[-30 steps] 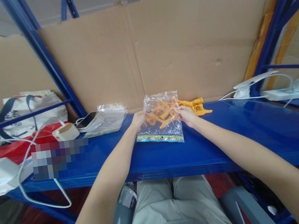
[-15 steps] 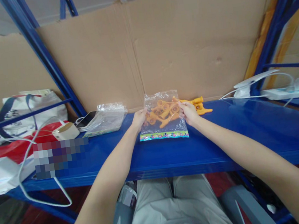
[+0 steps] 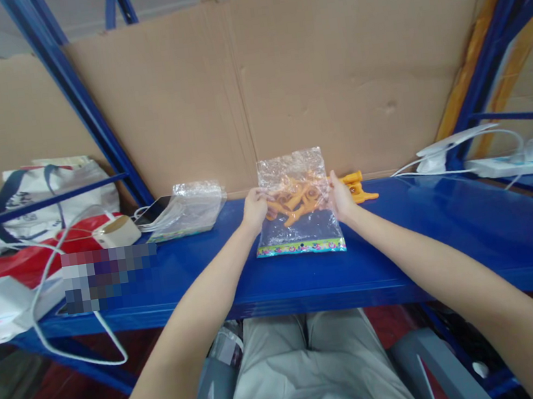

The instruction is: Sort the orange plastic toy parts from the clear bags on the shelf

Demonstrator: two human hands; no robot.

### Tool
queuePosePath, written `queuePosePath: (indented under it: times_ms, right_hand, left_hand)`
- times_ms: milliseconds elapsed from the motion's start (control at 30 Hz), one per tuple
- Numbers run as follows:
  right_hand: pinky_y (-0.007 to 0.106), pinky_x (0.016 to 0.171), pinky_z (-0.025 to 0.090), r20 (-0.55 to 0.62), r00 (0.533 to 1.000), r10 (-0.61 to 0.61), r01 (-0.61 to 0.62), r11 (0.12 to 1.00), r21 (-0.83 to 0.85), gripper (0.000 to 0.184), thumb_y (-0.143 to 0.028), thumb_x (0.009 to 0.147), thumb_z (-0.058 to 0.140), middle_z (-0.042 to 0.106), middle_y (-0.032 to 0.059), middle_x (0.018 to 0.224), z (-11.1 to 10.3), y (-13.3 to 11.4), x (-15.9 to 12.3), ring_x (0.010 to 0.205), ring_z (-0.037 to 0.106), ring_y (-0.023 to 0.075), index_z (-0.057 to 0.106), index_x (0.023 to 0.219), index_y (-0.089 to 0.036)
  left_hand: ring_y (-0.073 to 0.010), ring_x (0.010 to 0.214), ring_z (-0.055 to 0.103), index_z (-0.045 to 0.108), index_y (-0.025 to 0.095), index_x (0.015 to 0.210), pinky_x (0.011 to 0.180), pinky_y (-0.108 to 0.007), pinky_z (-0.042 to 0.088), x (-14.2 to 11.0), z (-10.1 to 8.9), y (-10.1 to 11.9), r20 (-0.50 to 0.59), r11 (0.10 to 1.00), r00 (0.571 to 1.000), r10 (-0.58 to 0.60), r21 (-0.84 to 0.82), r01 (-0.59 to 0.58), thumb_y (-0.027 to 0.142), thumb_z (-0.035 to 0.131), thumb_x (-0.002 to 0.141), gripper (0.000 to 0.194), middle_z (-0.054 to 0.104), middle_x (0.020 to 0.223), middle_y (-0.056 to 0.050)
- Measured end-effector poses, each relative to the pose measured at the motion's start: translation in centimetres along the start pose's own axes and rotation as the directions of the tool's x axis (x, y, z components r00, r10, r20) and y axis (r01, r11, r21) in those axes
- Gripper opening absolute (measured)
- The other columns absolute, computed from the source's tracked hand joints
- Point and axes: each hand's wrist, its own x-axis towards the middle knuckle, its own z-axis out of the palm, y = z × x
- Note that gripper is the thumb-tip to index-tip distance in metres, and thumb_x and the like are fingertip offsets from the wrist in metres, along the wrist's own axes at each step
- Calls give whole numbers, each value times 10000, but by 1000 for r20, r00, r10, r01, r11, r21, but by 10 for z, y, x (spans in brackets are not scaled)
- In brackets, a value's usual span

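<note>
Bench [image 3: 409,239] is running under clear bag [image 3: 312,225], orange pcs [image 3: 303,208] showing thru. L grip [image 3: 255,209] is pinching bag's left edge; R grip [image 3: 342,199] is touching bag's right edge, can't tell if pinching. Risk: uneven pull could be twisting bag, bunching pcs.

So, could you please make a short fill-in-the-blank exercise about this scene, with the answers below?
The shelf beneath the left hand and the right hand is coloured ______.
The number of hands at the sides of the clear bag is ______.
For the person, the flat bags lie to the ______ of the clear bag.
The brown panel behind the shelf is made of ______.
Missing words: blue; two; left; cardboard.
</note>
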Motion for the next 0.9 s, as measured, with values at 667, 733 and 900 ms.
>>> queuePosePath:
  times_ms: [667,733,900]
  right_hand:
    - [212,453,355,-373,903,-214,273,956,112,63,-283,855,575,427,-117,462,-16,-21,9,402,400,91,557,850,-223]
    - [207,468,364,-383,899,-213,278,953,122,63,-263,836,589,438,-114,476,-16,-22,11,423,419,88,544,821,-221]
    - [201,461,368,-389,909,-147,229,958,174,90,-175,825,556,478,-109,524,-10,-28,5,437,460,85,495,780,-223]
  left_hand:
    - [-299,1526,191,278,237,1553,1232,-549,130,-40,12,-2,816,-75,247,522,333,-940,479,575,920,740,270,1633,-140]
    - [-244,1506,267,357,251,1525,1239,-513,142,-45,20,-1,870,-160,213,445,311,-937,300,496,971,573,357,1599,-106]
    - [-198,1390,475,474,274,1460,1219,-517,219,-30,14,9,891,-269,276,361,383,-884,115,417,952,536,542,1472,-68]
